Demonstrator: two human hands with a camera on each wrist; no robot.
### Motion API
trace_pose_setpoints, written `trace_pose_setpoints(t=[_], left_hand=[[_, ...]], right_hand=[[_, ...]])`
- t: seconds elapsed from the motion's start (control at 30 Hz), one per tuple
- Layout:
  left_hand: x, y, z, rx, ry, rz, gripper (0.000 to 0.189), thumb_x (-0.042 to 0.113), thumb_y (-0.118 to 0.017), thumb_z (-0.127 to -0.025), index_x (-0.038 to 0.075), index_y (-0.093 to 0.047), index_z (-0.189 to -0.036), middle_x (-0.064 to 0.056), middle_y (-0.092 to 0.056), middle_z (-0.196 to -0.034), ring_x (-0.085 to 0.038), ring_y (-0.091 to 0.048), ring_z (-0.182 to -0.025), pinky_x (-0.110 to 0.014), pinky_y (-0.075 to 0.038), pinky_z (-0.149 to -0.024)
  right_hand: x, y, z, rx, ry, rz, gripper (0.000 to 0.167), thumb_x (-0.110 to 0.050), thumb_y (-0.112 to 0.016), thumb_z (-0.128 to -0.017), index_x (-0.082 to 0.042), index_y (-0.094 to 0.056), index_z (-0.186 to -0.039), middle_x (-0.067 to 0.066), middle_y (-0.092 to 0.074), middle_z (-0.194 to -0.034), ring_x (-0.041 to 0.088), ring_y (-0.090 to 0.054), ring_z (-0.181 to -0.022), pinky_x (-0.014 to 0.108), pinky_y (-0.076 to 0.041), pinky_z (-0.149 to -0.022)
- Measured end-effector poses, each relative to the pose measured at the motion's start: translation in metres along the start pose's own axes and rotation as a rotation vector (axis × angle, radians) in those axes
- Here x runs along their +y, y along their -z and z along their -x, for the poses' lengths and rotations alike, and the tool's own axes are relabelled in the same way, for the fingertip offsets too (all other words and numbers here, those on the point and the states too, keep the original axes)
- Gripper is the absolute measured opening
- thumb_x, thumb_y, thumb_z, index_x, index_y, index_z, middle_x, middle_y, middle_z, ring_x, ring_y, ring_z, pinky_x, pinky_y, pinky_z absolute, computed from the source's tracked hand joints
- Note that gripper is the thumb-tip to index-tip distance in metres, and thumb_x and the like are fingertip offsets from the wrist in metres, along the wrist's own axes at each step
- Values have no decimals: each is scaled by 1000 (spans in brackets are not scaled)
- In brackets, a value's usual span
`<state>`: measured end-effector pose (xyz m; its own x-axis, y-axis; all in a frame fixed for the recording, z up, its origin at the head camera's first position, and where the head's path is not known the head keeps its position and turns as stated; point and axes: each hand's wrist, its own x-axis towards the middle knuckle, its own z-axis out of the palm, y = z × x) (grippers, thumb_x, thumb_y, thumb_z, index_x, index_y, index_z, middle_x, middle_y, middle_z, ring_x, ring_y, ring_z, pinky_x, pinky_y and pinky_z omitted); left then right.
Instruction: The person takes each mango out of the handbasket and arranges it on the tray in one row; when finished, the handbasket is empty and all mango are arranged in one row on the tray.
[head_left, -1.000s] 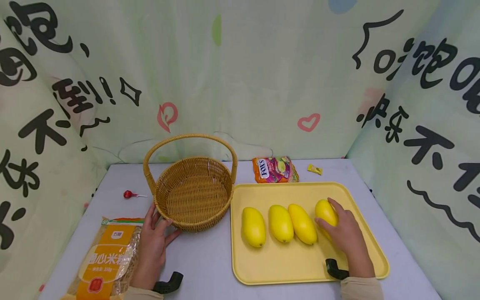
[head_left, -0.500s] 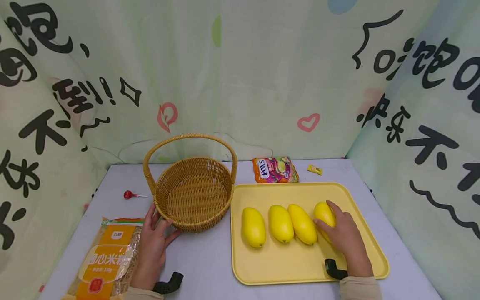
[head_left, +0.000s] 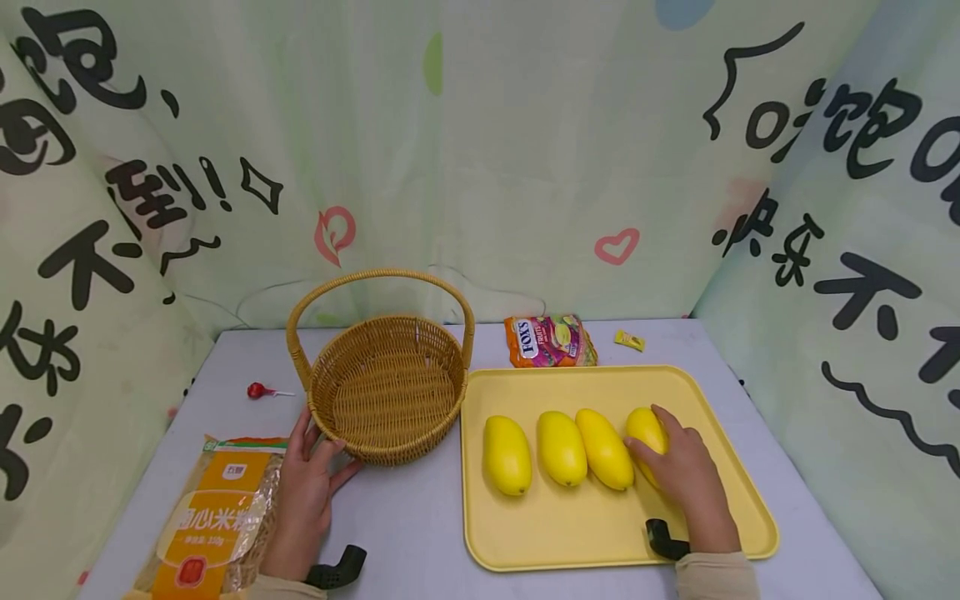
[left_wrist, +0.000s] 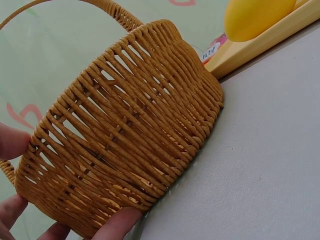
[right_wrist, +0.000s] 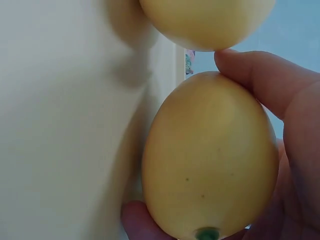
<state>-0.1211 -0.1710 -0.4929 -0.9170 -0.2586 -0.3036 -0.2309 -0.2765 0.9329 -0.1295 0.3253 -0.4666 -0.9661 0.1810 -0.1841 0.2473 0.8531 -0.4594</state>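
On the yellow tray [head_left: 555, 542] lie several yellow mangoes in a row. My right hand [head_left: 684, 475] grips the rightmost mango [head_left: 647, 433], thumb on its left side and fingers round its far side. In the right wrist view, this mango [right_wrist: 210, 155] shows a green end, and another mango [right_wrist: 210, 20] is close to my thumb. My left hand [head_left: 303, 492] holds the near left side of the brown wicker basket [head_left: 390, 392], with digits spread from its rim to its base. The left wrist view shows the fingertips [left_wrist: 117, 225] against the basket's woven wall [left_wrist: 125, 125].
Left of the basket lies a red lollipop [head_left: 258, 390]. A large orange-labelled food bag [head_left: 213, 517] sits beside my left forearm. Behind the tray are a Fox's candy bag [head_left: 551, 340] and a small yellow wrapped candy [head_left: 629, 339]. A printed curtain [head_left: 480, 167] encloses the table.
My right hand has shifted slightly left with the rightmost mango, bringing it closer to the mango beside it. My left hand and the basket stay in place.
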Motion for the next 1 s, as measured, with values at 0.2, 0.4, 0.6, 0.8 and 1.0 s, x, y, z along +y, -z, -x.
trace_pose_setpoints(t=[0.2,0.4,0.6,0.8,1.0], left_hand=[[0,0,0,-5,-12,-6,81,8,-51,-106,40,-13,-170,-5,-19,-177,-27,-46,-143,-47,-63,-96],[-1,0,0,-2,-16,-11,82,7,-51,-105,39,-13,-170,-8,-19,-176,-27,-47,-142,-47,-63,-96],[0,0,1,-6,-10,-3,81,7,-51,-106,39,-13,-170,-5,-19,-176,-27,-46,-143,-49,-62,-98],[0,0,0,-5,-6,2,82,7,-51,-105,41,-13,-170,-4,-18,-177,-29,-44,-146,-50,-60,-100],[-2,0,-1,3,-8,7,82,6,-51,-104,44,-16,-169,-3,-20,-176,-27,-47,-144,-48,-62,-97]], right_hand=[[-2,0,1,3,-1,28,87,-54,-62,-101,-3,-28,-164,41,-46,-135,45,-56,-104,62,-52,-92],[-3,1,3,7,8,62,86,-55,-60,-102,-2,-30,-163,43,-46,-136,50,-58,-106,66,-52,-92],[-2,1,2,-1,10,87,88,-58,-57,-102,-1,-29,-163,42,-46,-139,52,-58,-110,67,-51,-94],[1,-1,1,-11,-5,93,94,-66,-53,-101,0,-27,-163,42,-44,-142,53,-57,-114,69,-50,-98],[2,-2,-1,-7,-17,72,96,-67,-54,-100,0,-28,-163,42,-44,-142,53,-54,-116,70,-48,-100]])
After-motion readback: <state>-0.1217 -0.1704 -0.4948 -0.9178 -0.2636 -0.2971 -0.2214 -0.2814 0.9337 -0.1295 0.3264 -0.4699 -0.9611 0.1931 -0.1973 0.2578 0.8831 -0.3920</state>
